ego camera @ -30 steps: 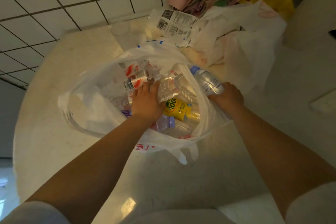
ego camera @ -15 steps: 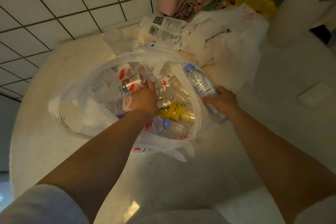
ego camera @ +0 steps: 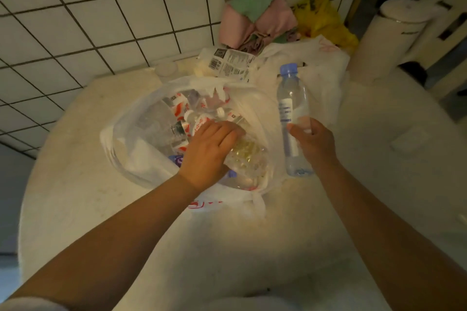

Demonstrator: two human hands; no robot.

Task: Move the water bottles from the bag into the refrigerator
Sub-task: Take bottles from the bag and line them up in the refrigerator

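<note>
While a clear bottle (ego camera: 246,156) inside the bag (ego camera: 141,159) is gripped by the left hand (ego camera: 209,151), a blue-capped bottle (ego camera: 293,108) is held just right of the bag, fingers of the right hand (ego camera: 314,144) curled round it.

Head-worn view, looking down – close above table (ego camera: 75,197)

1. Your 2 forearms are bare from elbow to wrist, with no watch, band or glove.
2. Your left hand (ego camera: 207,152) and right hand (ego camera: 314,144) carry no rings that show.
3. A pale short sleeve (ego camera: 30,304) edges your left upper arm at the bottom corner.
</note>
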